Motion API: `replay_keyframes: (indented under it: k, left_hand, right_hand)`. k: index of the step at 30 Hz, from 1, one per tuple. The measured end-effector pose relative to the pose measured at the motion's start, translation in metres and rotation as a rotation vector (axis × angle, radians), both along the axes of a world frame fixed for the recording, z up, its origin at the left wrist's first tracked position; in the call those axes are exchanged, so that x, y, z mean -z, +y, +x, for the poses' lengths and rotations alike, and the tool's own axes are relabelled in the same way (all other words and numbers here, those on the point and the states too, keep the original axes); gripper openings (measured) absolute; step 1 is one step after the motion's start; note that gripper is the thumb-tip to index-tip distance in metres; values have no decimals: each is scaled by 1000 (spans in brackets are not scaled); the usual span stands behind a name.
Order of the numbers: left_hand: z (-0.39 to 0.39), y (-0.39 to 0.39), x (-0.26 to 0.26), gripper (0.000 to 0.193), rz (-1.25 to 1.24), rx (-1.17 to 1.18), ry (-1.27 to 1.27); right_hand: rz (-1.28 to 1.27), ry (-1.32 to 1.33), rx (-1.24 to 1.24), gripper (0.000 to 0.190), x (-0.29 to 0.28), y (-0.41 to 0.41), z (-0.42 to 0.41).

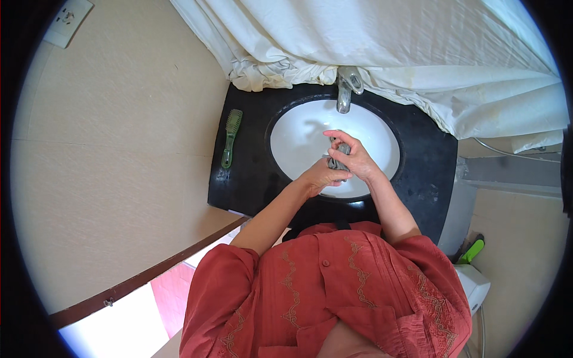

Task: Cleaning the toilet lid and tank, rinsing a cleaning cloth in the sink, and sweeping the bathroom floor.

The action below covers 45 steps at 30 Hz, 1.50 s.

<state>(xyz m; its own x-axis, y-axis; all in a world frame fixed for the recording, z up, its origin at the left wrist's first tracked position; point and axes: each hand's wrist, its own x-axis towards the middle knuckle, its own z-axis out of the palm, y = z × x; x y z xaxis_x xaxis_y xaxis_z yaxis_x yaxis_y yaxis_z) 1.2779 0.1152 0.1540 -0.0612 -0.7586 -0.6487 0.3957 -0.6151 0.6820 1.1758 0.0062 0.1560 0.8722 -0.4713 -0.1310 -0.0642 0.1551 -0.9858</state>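
Observation:
Both my hands meet above the white oval sink (295,143), bunched around a grey cloth (338,164). My left hand (323,175) grips the cloth from below, its thumb pointing right across it. From the right, my right hand (353,156) holds the upper part of the cloth, with the index finger stretched out to the left. Part of the cloth is hidden by my fingers. Just beyond my hands, the chrome faucet (344,96) stands at the sink's back rim; whether water runs is hard to tell.
A green brush (230,138) lies on the black countertop (250,179), left of the sink. White curtain fabric (403,40) hangs behind the faucet and bunches on the counter's back edge. A tiled wall (121,116) borders the left. A bright green-handled object (472,252) is at lower right.

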Motion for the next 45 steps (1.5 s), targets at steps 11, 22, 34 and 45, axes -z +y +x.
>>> replay_keyframes:
  k: [11, 22, 34, 45]
  left_hand:
    - [-24, -11, 42, 29, -110, 380, -1314]
    - [-7, -7, 57, 22, 9, 359, -446]
    - [-20, -9, -21, 24, -123, 35, 646]
    - [-23, -21, 20, 28, 63, 95, -121]
  right_hand:
    - [-217, 362, 377, 23, 97, 13, 12]
    - [-18, 319, 263, 49, 68, 8, -11]
    - [667, -323, -41, 52, -28, -12, -15]
    - [483, -7, 261, 32, 5, -4, -3]
